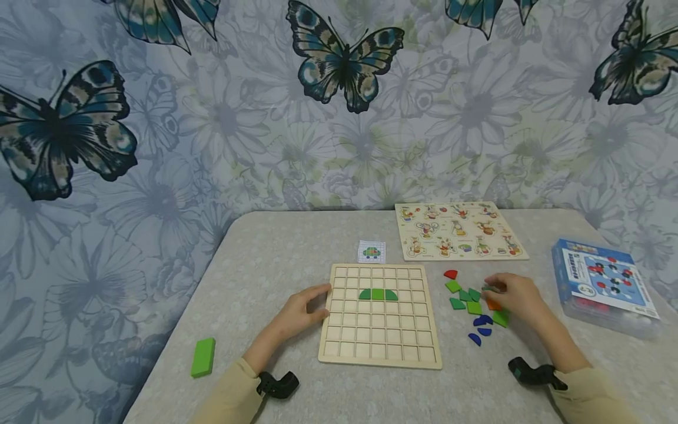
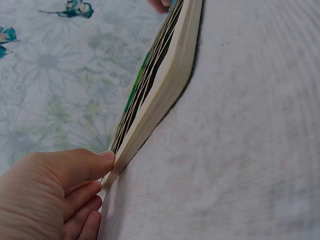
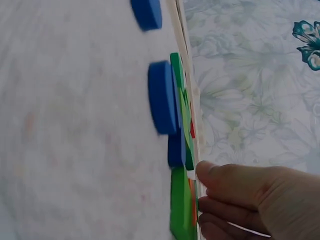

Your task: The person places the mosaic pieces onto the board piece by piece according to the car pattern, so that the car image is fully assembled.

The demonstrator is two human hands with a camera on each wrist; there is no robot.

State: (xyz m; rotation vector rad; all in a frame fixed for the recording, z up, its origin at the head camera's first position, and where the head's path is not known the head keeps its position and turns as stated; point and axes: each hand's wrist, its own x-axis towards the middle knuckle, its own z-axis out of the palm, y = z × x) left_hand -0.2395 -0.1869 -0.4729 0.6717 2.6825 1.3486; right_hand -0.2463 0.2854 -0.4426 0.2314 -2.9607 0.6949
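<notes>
My left hand touches the left edge of a wooden grid board, thumb and fingers apart along it. The left wrist view shows the thumb tip at the board's rim. On the grid, a light green square sits between two green quarter-round pieces. My right hand pinches a dark green piece above the loose pieces, its shape mostly hidden by the fingers. Under that hand lie an orange piece and a light green piece. Dark blue rounded pieces lie nearer me.
A small pattern card lies behind the board. Farther back is a picture board. At right stands a clear box with a blue label, and a green block at left. Several green pieces and a red one lie loose.
</notes>
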